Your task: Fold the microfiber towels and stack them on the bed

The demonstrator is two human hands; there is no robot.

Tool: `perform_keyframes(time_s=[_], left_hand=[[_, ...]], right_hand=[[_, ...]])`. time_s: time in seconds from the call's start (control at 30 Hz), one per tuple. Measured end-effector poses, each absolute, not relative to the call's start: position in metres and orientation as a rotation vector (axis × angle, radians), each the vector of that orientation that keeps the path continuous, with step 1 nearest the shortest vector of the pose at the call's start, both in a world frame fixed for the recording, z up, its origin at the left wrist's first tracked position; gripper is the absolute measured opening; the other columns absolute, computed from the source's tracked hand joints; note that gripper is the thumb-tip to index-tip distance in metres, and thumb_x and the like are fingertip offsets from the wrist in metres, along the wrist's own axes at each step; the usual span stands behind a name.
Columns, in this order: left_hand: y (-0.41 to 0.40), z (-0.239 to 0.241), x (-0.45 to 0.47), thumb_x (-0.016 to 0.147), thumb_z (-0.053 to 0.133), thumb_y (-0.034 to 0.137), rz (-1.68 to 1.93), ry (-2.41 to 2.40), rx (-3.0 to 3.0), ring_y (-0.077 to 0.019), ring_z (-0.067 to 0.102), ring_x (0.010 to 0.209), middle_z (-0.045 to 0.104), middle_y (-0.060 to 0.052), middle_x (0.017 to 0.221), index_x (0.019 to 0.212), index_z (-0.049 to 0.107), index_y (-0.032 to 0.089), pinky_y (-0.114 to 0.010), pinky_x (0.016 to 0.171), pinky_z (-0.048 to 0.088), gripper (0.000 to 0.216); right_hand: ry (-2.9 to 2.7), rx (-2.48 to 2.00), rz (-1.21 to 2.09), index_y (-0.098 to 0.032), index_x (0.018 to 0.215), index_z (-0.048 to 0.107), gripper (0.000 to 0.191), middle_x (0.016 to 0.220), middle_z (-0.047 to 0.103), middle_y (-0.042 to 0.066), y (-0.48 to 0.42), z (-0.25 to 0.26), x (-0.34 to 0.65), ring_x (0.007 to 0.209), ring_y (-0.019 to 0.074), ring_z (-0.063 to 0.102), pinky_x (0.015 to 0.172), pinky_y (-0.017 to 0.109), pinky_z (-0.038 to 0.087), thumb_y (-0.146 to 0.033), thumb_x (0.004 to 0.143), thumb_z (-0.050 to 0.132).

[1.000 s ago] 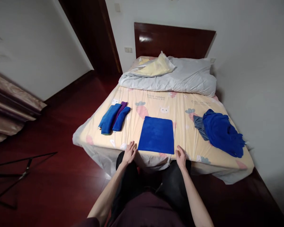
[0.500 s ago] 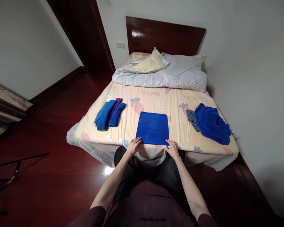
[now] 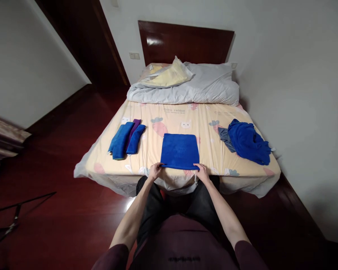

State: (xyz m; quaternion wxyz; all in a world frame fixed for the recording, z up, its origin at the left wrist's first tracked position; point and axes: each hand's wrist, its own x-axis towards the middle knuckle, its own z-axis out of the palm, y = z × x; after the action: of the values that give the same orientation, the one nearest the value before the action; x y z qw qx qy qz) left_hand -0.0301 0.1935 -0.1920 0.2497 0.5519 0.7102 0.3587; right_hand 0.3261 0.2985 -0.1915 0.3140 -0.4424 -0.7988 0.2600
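A blue towel (image 3: 180, 150) lies flat as a near-square at the front of the bed, its near edge turned up in a narrow roll. My left hand (image 3: 155, 171) pinches the near left corner. At the near right corner, my right hand (image 3: 202, 173) has its fingers closed on the same edge. To the left lie rolled blue towels (image 3: 120, 140) with a purple rolled towel (image 3: 134, 129) among them. A crumpled pile of blue cloth (image 3: 248, 142) sits at the right, a grey-blue cloth (image 3: 225, 138) poking out beside it.
The bed (image 3: 146, 165) has a patterned cream sheet under a clear plastic cover. A grey quilt (image 3: 214, 82) and a yellow pillow (image 3: 173, 75) are heaped by the dark headboard (image 3: 186, 43). A black metal stand (image 3: 17, 215) is on the floor at left.
Both hands have closed on the towel's near edge and lifted it into a narrow fold, shortening the towel slightly. The view has shifted a little.
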Motion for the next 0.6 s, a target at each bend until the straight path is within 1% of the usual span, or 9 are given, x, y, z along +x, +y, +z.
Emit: perform_keyframes(time_s=[0.07,0.13,0.2,0.27,0.33,0.47,0.53,0.6], left_hand=[[0.193,-0.193,-0.031,0.076,0.054,0.016,0.996,1.930,1.464,-0.0239,0.075,0.093,0.080,-0.005,0.106,0.106,0.079,0.023,-0.040,0.096,0.060,0.040],[0.194,-0.193,-0.031,0.072,0.056,0.015,1.023,1.916,1.437,-0.0245,0.074,0.099,0.079,-0.005,0.109,0.104,0.080,0.023,-0.041,0.101,0.058,0.041],[0.195,-0.192,-0.030,0.072,0.059,0.017,1.057,1.894,1.406,-0.0255,0.074,0.104,0.079,-0.006,0.110,0.099,0.080,0.023,-0.042,0.103,0.057,0.035],[0.196,-0.192,-0.030,0.076,0.060,0.023,1.096,1.866,1.361,-0.0256,0.074,0.102,0.080,-0.007,0.106,0.096,0.079,0.022,-0.043,0.100,0.058,0.028],[0.195,-0.191,-0.031,0.082,0.058,0.031,1.144,1.836,1.308,-0.0248,0.075,0.100,0.080,-0.008,0.106,0.098,0.078,0.020,-0.041,0.096,0.060,0.028],[0.189,-0.192,-0.038,0.087,0.055,0.041,1.213,1.789,1.239,-0.0253,0.074,0.107,0.078,-0.012,0.116,0.103,0.076,0.017,-0.041,0.095,0.060,0.036],[0.186,-0.193,-0.040,0.086,0.056,0.043,1.214,1.774,1.229,-0.0258,0.074,0.106,0.079,-0.012,0.112,0.103,0.076,0.017,-0.041,0.094,0.061,0.037],[0.186,-0.192,-0.041,0.084,0.059,0.043,1.198,1.770,1.232,-0.0257,0.074,0.101,0.079,-0.010,0.106,0.101,0.076,0.018,-0.041,0.093,0.060,0.035]], right_hand=[[-1.990,-1.200,0.772,-0.023,0.117,0.077,0.059,0.117,0.077,0.005,0.301,-0.195,0.326,0.111,0.0231,0.071,0.107,0.043,0.054,-0.005,0.069,0.049],[-1.890,-1.227,0.865,-0.022,0.113,0.079,0.052,0.115,0.078,0.006,0.303,-0.199,0.326,0.109,0.0238,0.072,0.106,0.044,0.055,-0.010,0.071,0.050],[-1.815,-1.243,0.949,-0.021,0.107,0.080,0.043,0.111,0.079,0.007,0.305,-0.199,0.326,0.105,0.0252,0.073,0.103,0.045,0.056,-0.017,0.075,0.052],[-1.767,-1.236,1.000,-0.020,0.102,0.081,0.036,0.108,0.080,0.008,0.308,-0.197,0.326,0.099,0.0259,0.074,0.098,0.045,0.057,-0.024,0.079,0.054],[-1.745,-1.215,1.020,-0.019,0.097,0.081,0.032,0.104,0.080,0.009,0.310,-0.193,0.327,0.092,0.0256,0.074,0.090,0.043,0.059,-0.030,0.081,0.055],[-1.721,-1.204,1.079,-0.018,0.095,0.080,0.031,0.094,0.079,0.009,0.309,-0.189,0.329,0.074,0.0224,0.070,0.071,0.036,0.059,-0.039,0.079,0.063],[-1.689,-1.209,1.103,-0.017,0.097,0.079,0.035,0.089,0.078,0.009,0.308,-0.190,0.327,0.068,0.0207,0.067,0.064,0.033,0.057,-0.044,0.079,0.066],[-1.645,-1.229,1.096,-0.015,0.099,0.079,0.040,0.080,0.075,0.007,0.306,-0.191,0.325,0.063,0.0198,0.063,0.060,0.032,0.054,-0.049,0.079,0.067]])
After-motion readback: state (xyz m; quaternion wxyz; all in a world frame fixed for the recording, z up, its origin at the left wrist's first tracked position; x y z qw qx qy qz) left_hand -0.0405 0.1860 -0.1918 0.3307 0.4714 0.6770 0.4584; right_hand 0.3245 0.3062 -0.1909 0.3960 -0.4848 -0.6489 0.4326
